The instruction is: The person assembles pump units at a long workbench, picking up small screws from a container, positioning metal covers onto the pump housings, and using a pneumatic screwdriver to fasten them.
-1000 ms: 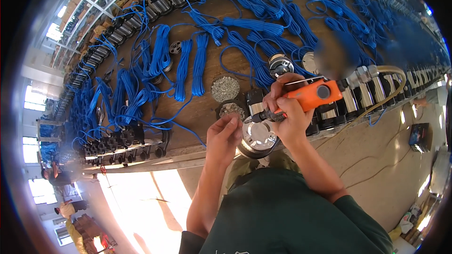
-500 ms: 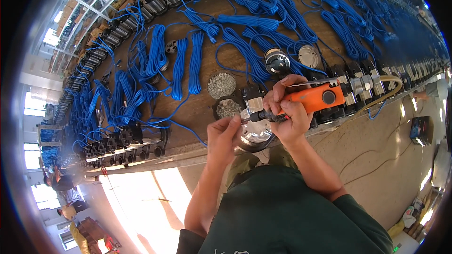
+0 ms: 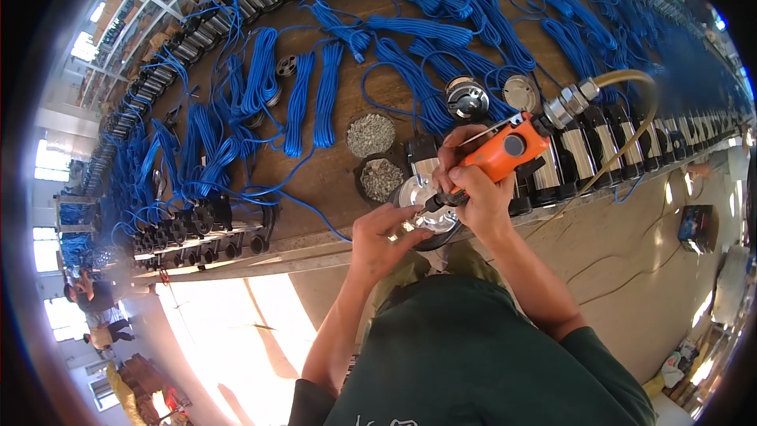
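My right hand [image 3: 477,189] is wrapped round an orange air screwdriver [image 3: 505,154], with a metal hose fitting at its back end. The driver's dark nose points down-left at a round, shiny metal motor end [image 3: 416,191] by the table's front edge. My left hand [image 3: 382,241] is beside the nose, index finger and thumb curved toward it. Small shiny pieces [image 3: 400,230] glint between those fingers, too small to name. Just beyond, two round dishes of small grey metal parts, a far one [image 3: 371,135] and a near one [image 3: 382,180], stand on the table.
Coiled blue cables [image 3: 327,99] cover much of the wooden table [image 3: 315,177]. A shiny round motor part [image 3: 467,99] and a pale disc [image 3: 520,93] lie beyond my right hand. Silver motors [image 3: 579,150] line the front edge at right; a yellowish hose [image 3: 650,106] loops over them.
My left finger and thumb have parted from their pinch at the bit and moved slightly down. The driver has shifted left and tilted, its hose end rising.
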Demonstrator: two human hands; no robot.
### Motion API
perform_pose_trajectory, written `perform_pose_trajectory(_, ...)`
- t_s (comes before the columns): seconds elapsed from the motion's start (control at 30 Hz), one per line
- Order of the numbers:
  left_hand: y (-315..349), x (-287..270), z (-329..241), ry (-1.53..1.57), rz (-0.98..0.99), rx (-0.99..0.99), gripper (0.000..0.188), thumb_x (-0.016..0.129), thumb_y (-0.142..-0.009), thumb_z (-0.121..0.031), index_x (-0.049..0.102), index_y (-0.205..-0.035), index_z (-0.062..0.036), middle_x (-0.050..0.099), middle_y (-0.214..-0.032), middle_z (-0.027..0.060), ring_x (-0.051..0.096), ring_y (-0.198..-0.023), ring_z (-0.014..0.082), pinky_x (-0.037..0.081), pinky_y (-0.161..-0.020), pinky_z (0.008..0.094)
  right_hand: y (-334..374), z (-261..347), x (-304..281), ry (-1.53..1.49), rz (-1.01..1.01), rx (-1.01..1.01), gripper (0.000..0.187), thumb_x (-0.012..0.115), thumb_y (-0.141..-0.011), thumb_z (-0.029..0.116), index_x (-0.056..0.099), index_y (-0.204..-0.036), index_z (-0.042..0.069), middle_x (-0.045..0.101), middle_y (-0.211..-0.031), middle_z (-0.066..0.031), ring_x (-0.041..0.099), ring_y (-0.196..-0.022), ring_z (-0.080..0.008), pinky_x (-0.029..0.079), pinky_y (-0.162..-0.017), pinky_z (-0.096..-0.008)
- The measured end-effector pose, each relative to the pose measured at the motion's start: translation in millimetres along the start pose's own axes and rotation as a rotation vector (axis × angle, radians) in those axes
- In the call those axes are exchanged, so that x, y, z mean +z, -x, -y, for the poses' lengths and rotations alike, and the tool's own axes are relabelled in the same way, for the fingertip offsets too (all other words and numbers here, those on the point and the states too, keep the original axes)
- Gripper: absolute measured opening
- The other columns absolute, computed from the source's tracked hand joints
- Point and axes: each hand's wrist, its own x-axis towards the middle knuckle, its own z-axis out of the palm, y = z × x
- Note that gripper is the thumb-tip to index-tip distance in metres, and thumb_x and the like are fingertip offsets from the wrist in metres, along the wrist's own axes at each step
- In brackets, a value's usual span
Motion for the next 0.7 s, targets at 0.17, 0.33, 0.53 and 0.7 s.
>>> perform_pose_trajectory(0.17, 5, -1, -2, -0.119, 0.003, -0.16, 0.072, 0.09, -0.056, -0.02, 0.061, -0.12, -0.0036, 0.054, -0.07, 0.006, 0.052, -0.062, 0.016, 0.043, -0.058, 0.0284, -5, 0, 14, 0.069, 0.053, 0.06, 0.032, 0.047, -0.069, -0.008, 0.052, -0.1, -0.001, 0.054, -0.075, -0.011, 0.049, -0.056, -0.0151, 0.045, -0.057, -0.0299)
perform_pose_trajectory(0.33, 6, 1, 3, -0.188, -0.148, 0.078, 0.087, 0.093, -0.05, -0.023, 0.054, -0.125, -0.0021, 0.052, -0.1, 0.0117, 0.057, -0.084, 0.0268, 0.05, -0.073, 0.0358, 6, -3, 18, 0.15, 0.097, 0.061, 0.028, 0.046, -0.071, -0.008, 0.048, -0.097, 0.001, 0.052, -0.076, -0.0112, 0.049, -0.059, -0.0142, 0.043, -0.057, -0.0289)
perform_pose_trajectory(0.53, 6, 0, 8, -0.185, -0.164, 0.12, 0.086, 0.093, -0.049, -0.024, 0.053, -0.121, -0.0001, 0.048, -0.113, 0.0147, 0.057, -0.093, 0.0323, 0.051, -0.076, 0.0401, 11, -8, 14, 0.142, 0.091, 0.037, 0.028, 0.045, -0.071, -0.006, 0.047, -0.098, 0.0, 0.051, -0.077, -0.011, 0.048, -0.06, -0.0155, 0.044, -0.06, -0.032)
perform_pose_trajectory(0.7, -1, 4, -18, -0.315, -0.125, 0.01, 0.087, 0.093, -0.044, -0.032, 0.052, -0.114, -0.0028, 0.047, -0.118, 0.0177, 0.054, -0.102, 0.0385, 0.047, -0.083, 0.0453, 13, 2, 11, 0.032, 0.011, -0.036, 0.037, 0.048, -0.07, -0.008, 0.051, -0.107, -0.002, 0.056, -0.079, -0.0101, 0.053, -0.061, -0.014, 0.045, -0.058, -0.028)
